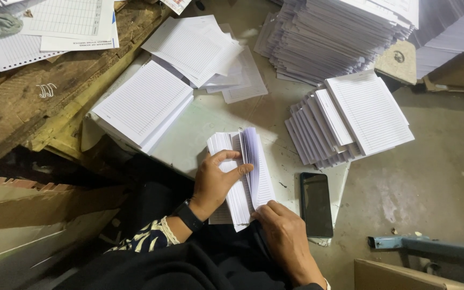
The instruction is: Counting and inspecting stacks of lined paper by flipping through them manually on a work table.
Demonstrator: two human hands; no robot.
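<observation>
Two bare hands work on one thick bundle of white ruled paper sheets (243, 177), which lies at the near edge of a pale worn work board (189, 139), just in front of the person. The left hand (216, 182) is clamped on the bundle: its thumb presses the fanned sheets from the side and the fingers curl over the top, so that some sheets stand up and bend. The right hand (285, 236) is at 5 o'clock from the bundle, resting on its lower corner with the fingers together; whether it grips the paper I cannot tell. On the left wrist sits one black wristband (189, 216).

One black flat phone (316, 204) lies at 3 o'clock from the bundle, just beside it but apart. At 10 o'clock is one neat pile of white ruled sheets (143, 104), and at 12 o'clock a loose heap of scattered ruled sheets (205, 51). At 2 o'clock is one slipped, stepped pile of ruled pads (350, 121), and behind it one tall stack of white paper (334, 32). At 4 o'clock, on the grey floor, lies one blue metal bar (425, 247). Brown rough wooden planks (38, 102) are at 10 o'clock, far
</observation>
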